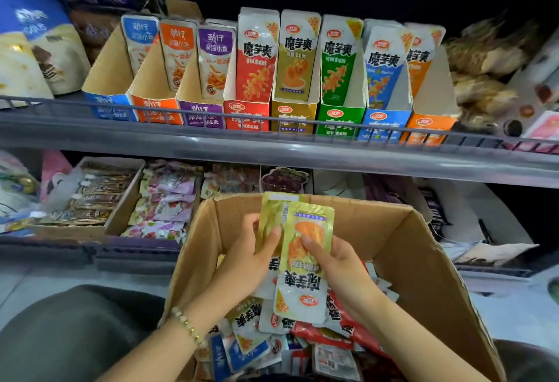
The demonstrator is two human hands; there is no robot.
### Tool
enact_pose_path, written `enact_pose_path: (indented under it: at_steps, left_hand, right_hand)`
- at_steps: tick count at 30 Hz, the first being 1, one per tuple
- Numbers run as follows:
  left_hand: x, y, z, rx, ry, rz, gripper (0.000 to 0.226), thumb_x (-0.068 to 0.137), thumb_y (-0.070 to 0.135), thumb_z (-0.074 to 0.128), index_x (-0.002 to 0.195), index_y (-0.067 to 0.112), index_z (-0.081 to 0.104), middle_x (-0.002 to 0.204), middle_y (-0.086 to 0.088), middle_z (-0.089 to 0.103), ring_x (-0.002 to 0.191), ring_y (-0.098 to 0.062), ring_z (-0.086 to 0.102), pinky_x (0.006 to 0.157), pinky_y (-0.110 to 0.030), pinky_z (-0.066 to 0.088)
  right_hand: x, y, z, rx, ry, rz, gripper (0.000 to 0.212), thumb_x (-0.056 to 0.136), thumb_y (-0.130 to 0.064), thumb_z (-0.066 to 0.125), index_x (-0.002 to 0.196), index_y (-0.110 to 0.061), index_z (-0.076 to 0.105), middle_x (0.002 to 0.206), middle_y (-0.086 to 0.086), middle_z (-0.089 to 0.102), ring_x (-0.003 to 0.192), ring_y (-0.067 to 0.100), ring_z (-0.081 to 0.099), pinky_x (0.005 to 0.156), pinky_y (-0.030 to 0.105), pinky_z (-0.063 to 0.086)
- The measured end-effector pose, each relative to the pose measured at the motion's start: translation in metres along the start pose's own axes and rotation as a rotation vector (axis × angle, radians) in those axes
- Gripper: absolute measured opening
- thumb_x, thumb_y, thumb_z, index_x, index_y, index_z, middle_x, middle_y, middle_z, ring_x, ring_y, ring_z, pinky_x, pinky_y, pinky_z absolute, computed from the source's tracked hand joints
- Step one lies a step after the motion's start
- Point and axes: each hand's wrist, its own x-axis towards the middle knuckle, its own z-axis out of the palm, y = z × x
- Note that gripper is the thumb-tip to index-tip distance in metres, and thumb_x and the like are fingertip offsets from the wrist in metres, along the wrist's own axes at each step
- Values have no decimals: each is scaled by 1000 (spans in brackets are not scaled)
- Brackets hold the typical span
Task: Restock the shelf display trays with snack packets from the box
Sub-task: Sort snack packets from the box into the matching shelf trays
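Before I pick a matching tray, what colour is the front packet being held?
Yellow-gold packet; head view.

Light is dim and comes from the front. Above the shelf rail [302, 151] the background goes black. The rail curves from wide-angle distortion and shows pale glare. The blue bag [33, 33] at its left end is blurred.

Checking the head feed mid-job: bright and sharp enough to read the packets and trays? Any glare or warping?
Head view: the yellow packets and the display trays are well lit, print readable. Head view: the shelf rail bows from the wide lens and shows pale glare streaks. Head view: black above the trays, and the blue bag at far left is soft.
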Motion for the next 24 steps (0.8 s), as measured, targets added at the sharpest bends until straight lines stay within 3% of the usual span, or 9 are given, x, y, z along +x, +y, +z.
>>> enact_pose_path:
  at_steps: [3,6,8,9,11,14,17,21,24]
  left_hand:
    - [-5,9,0,-221,-122,-187,45,78,62,52,115,38,45,101,18,64,80,13,62,65,-5,46]
    - [-7,8,2,-271,-119,-185,45,82,52,60,122,36,49,109,17,66,85,9,64,67,-7,47]
    - [-6,9,0,-319,-82,-242,48,89,54,50,132,35,44,128,14,56,109,0,58,88,-19,48]
    - [-4,9,-4,-333,-55,-286,58,90,56,46,142,31,37,142,10,45,127,-9,46,103,-29,39]
    - [1,3,-8,-363,-23,-373,73,87,58,49,148,24,27,154,6,26,142,-18,25,114,-39,21]
    - [4,3,-14,-511,20,-388,82,63,59,78,128,21,44,137,6,49,126,-16,44,106,-34,31]
    - [6,-3,-14,-579,62,-387,104,28,61,90,119,24,56,119,-1,66,111,-25,61,97,-49,47]
    - [1,-1,-9,-529,44,-352,74,47,57,84,110,25,62,108,3,72,103,-23,66,96,-48,49]
    - [-2,3,-9,-307,20,-331,66,78,71,51,130,29,49,127,16,48,124,-18,51,107,-38,35]
  right_hand:
    - [-3,-2,4,44,-100,59,29,96,-27,52,110,-6,65,103,10,74,98,26,70,91,37,55]
    - [-4,-3,7,6,-95,25,26,99,-27,48,113,-13,66,108,4,73,104,18,67,95,29,52]
    - [-3,-3,5,56,-35,22,27,97,-27,50,112,-11,66,106,8,73,103,22,68,99,39,49]
    - [-2,-3,3,88,5,31,28,95,-29,53,110,-10,67,104,10,73,101,25,69,100,44,48]
    - [-1,-6,-4,138,70,39,33,89,-34,59,108,-9,68,102,15,73,99,31,69,99,51,48]
    - [1,-10,-12,170,74,51,34,90,-31,59,113,-7,65,104,20,71,98,37,68,95,53,50]
    - [3,-11,-13,148,85,80,26,93,-32,58,108,-14,68,102,16,73,97,34,69,98,54,48]
    - [-1,-6,-4,88,-30,122,26,94,-29,57,108,-11,68,102,12,74,98,29,70,98,49,49]
    - [-3,-9,-5,-57,44,29,22,94,-30,57,94,-14,72,89,5,76,88,20,72,81,34,56]
